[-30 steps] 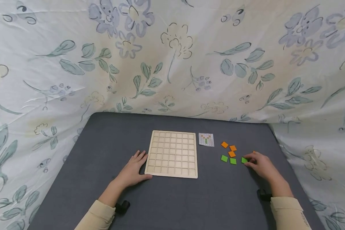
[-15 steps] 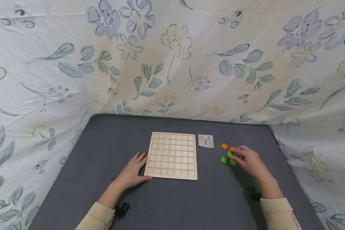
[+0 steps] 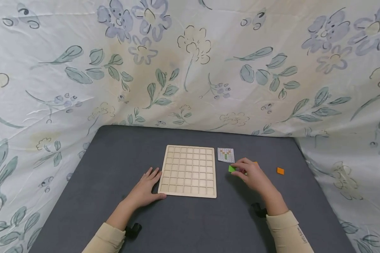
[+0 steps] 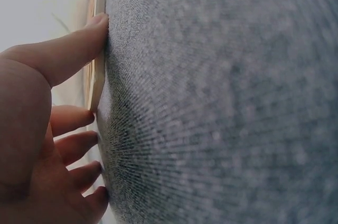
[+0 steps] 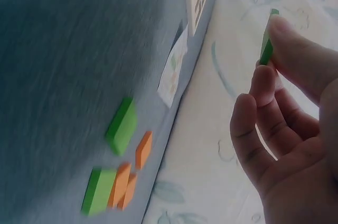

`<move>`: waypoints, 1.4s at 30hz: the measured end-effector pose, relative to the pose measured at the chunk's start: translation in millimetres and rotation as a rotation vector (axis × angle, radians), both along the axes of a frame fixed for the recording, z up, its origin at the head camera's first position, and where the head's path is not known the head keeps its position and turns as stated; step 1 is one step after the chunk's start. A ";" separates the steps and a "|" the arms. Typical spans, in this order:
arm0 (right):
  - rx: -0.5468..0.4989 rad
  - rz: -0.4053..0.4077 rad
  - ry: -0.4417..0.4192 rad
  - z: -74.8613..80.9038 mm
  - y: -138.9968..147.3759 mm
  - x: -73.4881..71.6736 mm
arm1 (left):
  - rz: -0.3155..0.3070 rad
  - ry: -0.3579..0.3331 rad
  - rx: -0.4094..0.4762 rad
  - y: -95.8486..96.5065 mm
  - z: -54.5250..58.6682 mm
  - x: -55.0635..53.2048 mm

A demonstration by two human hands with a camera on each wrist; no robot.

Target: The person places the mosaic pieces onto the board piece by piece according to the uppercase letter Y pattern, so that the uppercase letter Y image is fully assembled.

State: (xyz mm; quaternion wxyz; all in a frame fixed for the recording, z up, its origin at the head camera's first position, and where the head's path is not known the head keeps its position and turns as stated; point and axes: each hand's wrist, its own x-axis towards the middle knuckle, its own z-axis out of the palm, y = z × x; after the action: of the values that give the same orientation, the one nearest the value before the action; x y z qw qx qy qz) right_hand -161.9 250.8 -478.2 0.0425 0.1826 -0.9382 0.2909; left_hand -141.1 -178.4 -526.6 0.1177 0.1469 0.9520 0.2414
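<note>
My right hand (image 3: 253, 175) pinches a green square tile (image 3: 231, 169) between thumb and finger, raised over the table between the wooden grid board (image 3: 187, 172) and the loose tiles. In the right wrist view this green tile (image 5: 267, 44) is seen nearly edge-on. My left hand (image 3: 144, 189) rests at the board's near left corner, fingers stretched along its left side and thumb at the front edge. The left wrist view has the thumb (image 4: 79, 47) touching the board's rim. The board's square cells hold no tiles.
A small printed card (image 3: 226, 155) with a coloured grid pattern lies right of the board. Two green tiles (image 5: 122, 128) and several orange tiles (image 5: 143, 150) lie on the dark table, mostly hidden behind my right hand in the head view. One orange tile (image 3: 280, 170) lies farther right.
My right hand has picked up the rightmost green tile and carried it left, past the other tiles, toward the board. The left hand has stayed at the board's corner.
</note>
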 end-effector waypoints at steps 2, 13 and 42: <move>-0.015 0.011 -0.011 -0.5 -6.8 -1.0 | -0.001 0.003 0.001 -0.6 -0.2 0.2; -0.035 0.047 -0.013 -1.6 -36.5 -2.0 | -0.015 0.006 0.000 -1.2 1.1 2.2; -0.048 0.178 -0.075 -19.5 -108.0 -2.2 | -0.020 -0.018 0.016 -5.6 4.3 3.0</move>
State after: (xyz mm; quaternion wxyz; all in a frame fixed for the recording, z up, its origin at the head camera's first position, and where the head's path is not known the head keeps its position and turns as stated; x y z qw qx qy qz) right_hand -164.1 142.8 -497.7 -0.0144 0.2533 -0.9120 0.3224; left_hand -138.2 -184.0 -522.3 0.1275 0.1554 0.9474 0.2490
